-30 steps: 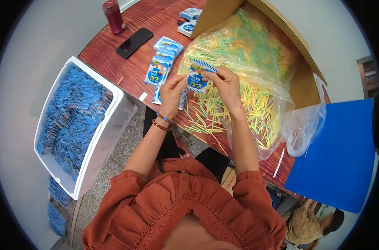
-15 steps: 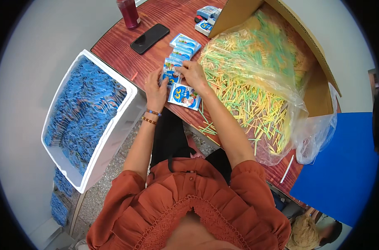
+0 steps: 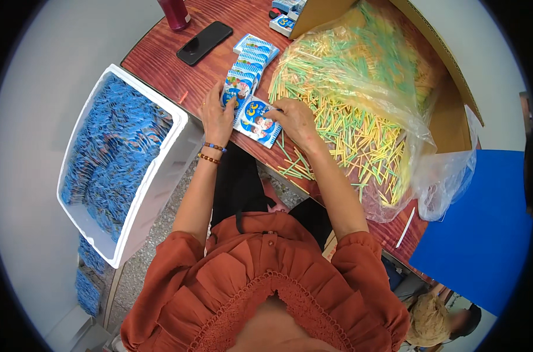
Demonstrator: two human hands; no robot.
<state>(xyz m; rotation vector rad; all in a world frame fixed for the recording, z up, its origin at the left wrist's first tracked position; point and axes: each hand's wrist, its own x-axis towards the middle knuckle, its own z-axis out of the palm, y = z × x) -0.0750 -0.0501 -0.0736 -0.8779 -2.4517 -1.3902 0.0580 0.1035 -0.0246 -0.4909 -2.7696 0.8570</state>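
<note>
A blue-and-white printed packet lies near the table's front edge. Its right side is pinched between the thumb and fingers of my right hand. Beyond it, several similar packets overlap in a row, the closest being a small packet with pictures on it. My left hand grips that closest packet at its left edge, thumb on top and fingers along the side. Just right of my right hand spreads a heap of thin yellow and green sticks, partly under a clear plastic bag.
Left of the table stands a white foam box full of blue packets. A black phone and a red bottle lie farther back. An open cardboard box holds the bag; a blue panel is at right. Another person appears lower right.
My right hand has moved right and nearer, from the overlapping row onto the near packet, which now sits more tilted. My left hand stays at the row. The whole view has shifted slightly.
</note>
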